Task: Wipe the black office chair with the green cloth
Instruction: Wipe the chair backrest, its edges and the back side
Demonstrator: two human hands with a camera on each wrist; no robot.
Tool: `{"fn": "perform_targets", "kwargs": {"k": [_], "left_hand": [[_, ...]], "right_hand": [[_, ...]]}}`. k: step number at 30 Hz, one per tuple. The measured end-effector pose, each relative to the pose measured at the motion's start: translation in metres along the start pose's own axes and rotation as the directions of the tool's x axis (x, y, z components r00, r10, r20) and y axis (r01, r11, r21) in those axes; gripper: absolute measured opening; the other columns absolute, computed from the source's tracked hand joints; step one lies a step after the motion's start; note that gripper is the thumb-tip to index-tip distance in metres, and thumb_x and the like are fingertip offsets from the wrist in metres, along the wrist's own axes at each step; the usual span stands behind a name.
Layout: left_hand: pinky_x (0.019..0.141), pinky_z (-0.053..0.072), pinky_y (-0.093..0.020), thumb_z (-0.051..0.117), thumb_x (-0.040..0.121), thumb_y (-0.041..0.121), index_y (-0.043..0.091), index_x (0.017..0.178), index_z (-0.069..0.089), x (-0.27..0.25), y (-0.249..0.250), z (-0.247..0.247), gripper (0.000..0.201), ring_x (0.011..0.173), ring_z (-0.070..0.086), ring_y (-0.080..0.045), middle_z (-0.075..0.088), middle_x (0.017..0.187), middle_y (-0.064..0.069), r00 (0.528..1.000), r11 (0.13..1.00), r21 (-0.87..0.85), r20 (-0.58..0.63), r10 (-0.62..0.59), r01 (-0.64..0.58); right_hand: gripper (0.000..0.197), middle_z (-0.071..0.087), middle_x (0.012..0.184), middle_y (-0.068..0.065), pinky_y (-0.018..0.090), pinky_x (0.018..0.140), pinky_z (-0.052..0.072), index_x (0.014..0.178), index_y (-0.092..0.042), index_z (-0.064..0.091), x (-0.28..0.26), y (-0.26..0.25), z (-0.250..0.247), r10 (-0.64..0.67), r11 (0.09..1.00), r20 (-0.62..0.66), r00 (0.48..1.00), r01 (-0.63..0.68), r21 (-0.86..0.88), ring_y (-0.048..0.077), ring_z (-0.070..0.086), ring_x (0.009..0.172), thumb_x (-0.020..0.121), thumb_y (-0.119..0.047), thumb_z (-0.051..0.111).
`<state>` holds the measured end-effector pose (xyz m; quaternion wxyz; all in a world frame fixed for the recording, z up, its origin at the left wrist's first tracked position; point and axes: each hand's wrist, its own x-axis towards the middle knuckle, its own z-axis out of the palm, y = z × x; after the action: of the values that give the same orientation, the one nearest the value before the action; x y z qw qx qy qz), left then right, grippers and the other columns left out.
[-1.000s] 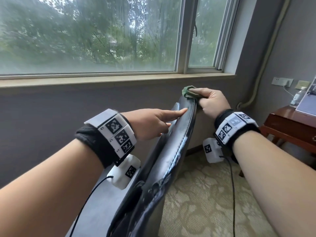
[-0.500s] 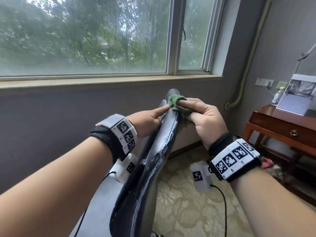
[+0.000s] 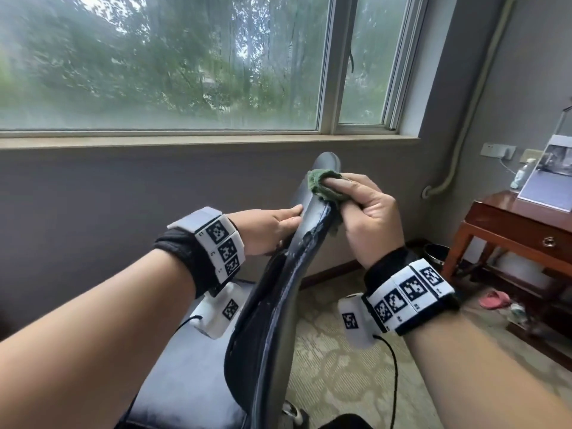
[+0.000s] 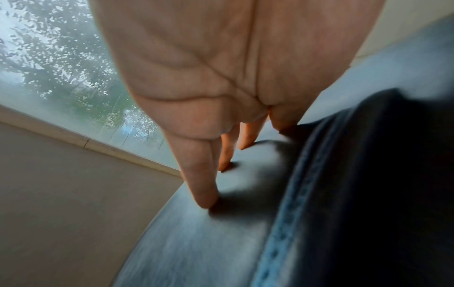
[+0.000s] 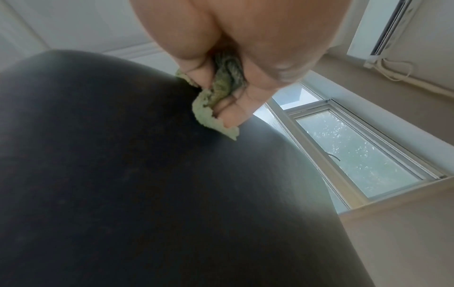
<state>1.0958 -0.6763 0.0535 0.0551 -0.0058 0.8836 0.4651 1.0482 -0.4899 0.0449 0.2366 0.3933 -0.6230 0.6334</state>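
The black office chair's backrest (image 3: 278,289) runs edge-on up the middle of the head view, its seat (image 3: 185,382) below left. My right hand (image 3: 365,212) grips the bunched green cloth (image 3: 322,187) and presses it on the top edge of the backrest. In the right wrist view the cloth (image 5: 216,108) is pinched in curled fingers against the black leather (image 5: 147,174). My left hand (image 3: 272,227) rests with straight fingers (image 4: 203,190) on the front face of the backrest (image 4: 221,242), beside the stitched seam.
A grey wall and a wide window (image 3: 185,72) stand right behind the chair. A wooden desk (image 3: 510,224) with a picture frame is at the right, a dark bin (image 3: 436,252) beside it. Patterned carpet (image 3: 340,366) and a pink slipper (image 3: 495,298) lie below.
My right hand has drawn the cloth along the backrest's top edge toward me. The left hand has stayed flat on the front face. My head has turned right.
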Motion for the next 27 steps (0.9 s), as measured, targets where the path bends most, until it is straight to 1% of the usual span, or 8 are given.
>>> {"fn": "perform_targets", "kwargs": {"k": [4, 8, 11, 13, 15, 16, 19, 27], "left_hand": [[0.117, 0.032, -0.035, 0.036, 0.113, 0.035, 0.015, 0.157, 0.044, -0.023, 0.012, 0.006, 0.049, 0.145, 0.044, -0.029, 0.047, 0.159, -0.010, 0.993, 0.949, 0.317, -0.109, 0.040, -0.003], [0.107, 0.041, -0.035, 0.033, 0.114, 0.024, 0.005, 0.146, 0.053, -0.028, 0.016, 0.008, 0.042, 0.133, 0.055, -0.033, 0.062, 0.139, -0.015, 0.995, 0.959, 0.279, -0.101, -0.020, 0.048], [0.123, 0.032, -0.033, 0.034, 0.115, 0.031, 0.024, 0.161, 0.037, -0.024, 0.007, 0.009, 0.047, 0.147, 0.044, -0.021, 0.052, 0.155, 0.001, 0.999, 0.999, -0.014, -0.007, -0.046, 0.046], [0.123, 0.036, -0.040, 0.040, 0.111, 0.047, 0.039, 0.159, 0.038, -0.019, 0.000, 0.008, 0.048, 0.144, 0.049, -0.021, 0.053, 0.156, 0.006, 0.998, 0.998, -0.040, -0.015, -0.058, 0.058], [0.111, 0.046, -0.037, 0.041, 0.110, 0.047, 0.036, 0.150, 0.051, -0.025, 0.005, 0.007, 0.043, 0.122, 0.062, -0.024, 0.062, 0.147, -0.002, 0.998, 0.998, 0.061, -0.051, -0.027, 0.030], [0.094, 0.050, -0.029, 0.041, 0.112, 0.037, 0.023, 0.148, 0.054, -0.027, 0.007, 0.007, 0.041, 0.110, 0.060, -0.022, 0.063, 0.144, -0.011, 0.997, 0.993, 0.113, -0.073, -0.008, 0.016], [0.075, 0.046, -0.022, 0.040, 0.112, 0.018, 0.001, 0.141, 0.057, -0.024, 0.008, 0.008, 0.037, 0.102, 0.052, -0.017, 0.061, 0.141, -0.023, 0.993, 0.979, 0.203, -0.118, -0.004, 0.028], [0.119, 0.039, -0.047, 0.039, 0.112, 0.038, 0.014, 0.152, 0.051, -0.019, 0.007, 0.011, 0.048, 0.137, 0.053, -0.033, 0.054, 0.153, -0.016, 0.993, 0.982, 0.190, -0.118, 0.007, 0.015]], "right_hand": [[0.046, 0.071, 0.119, 0.000, 0.045, 0.103, 0.053, 0.106, -0.009, 0.079, -0.030, -0.022, 0.000, -0.094, 0.993, 0.099, 0.991, 0.100, -0.060, 0.020, 0.066, 0.117, 0.084, 0.021, 0.053], [0.049, 0.070, 0.123, 0.006, 0.047, 0.099, 0.054, 0.112, -0.004, 0.077, -0.041, -0.029, -0.008, -0.216, 0.969, 0.226, 0.950, 0.237, -0.072, 0.024, 0.067, 0.118, 0.082, 0.029, 0.055], [0.049, 0.071, 0.121, -0.002, 0.047, 0.102, 0.053, 0.114, -0.011, 0.078, -0.016, -0.015, -0.008, -0.140, 0.976, 0.120, 0.983, 0.157, -0.148, 0.015, 0.066, 0.117, 0.084, 0.021, 0.055], [0.046, 0.071, 0.119, -0.007, 0.044, 0.105, 0.052, 0.111, -0.015, 0.079, -0.014, -0.015, 0.000, -0.069, 0.984, 0.016, 0.997, 0.071, -0.166, 0.013, 0.066, 0.117, 0.086, 0.015, 0.055], [0.045, 0.071, 0.118, -0.007, 0.042, 0.104, 0.053, 0.107, -0.015, 0.081, -0.027, -0.025, 0.010, -0.093, 0.980, 0.012, 0.996, 0.094, -0.176, 0.014, 0.066, 0.116, 0.085, 0.015, 0.055], [0.045, 0.070, 0.118, -0.006, 0.041, 0.103, 0.053, 0.107, -0.013, 0.081, -0.037, -0.030, 0.013, -0.130, 0.975, 0.045, 0.990, 0.136, -0.173, 0.016, 0.066, 0.116, 0.084, 0.017, 0.055], [0.048, 0.070, 0.121, 0.001, 0.044, 0.100, 0.054, 0.109, -0.007, 0.079, -0.053, -0.036, 0.007, -0.233, 0.960, 0.142, 0.962, 0.250, -0.122, 0.022, 0.066, 0.117, 0.082, 0.025, 0.056], [0.042, 0.070, 0.119, -0.004, 0.045, 0.107, 0.050, 0.110, -0.016, 0.079, -0.028, -0.019, 0.010, -0.064, 0.994, -0.048, 0.997, 0.059, -0.088, 0.016, 0.065, 0.118, 0.087, 0.009, 0.054]]}}
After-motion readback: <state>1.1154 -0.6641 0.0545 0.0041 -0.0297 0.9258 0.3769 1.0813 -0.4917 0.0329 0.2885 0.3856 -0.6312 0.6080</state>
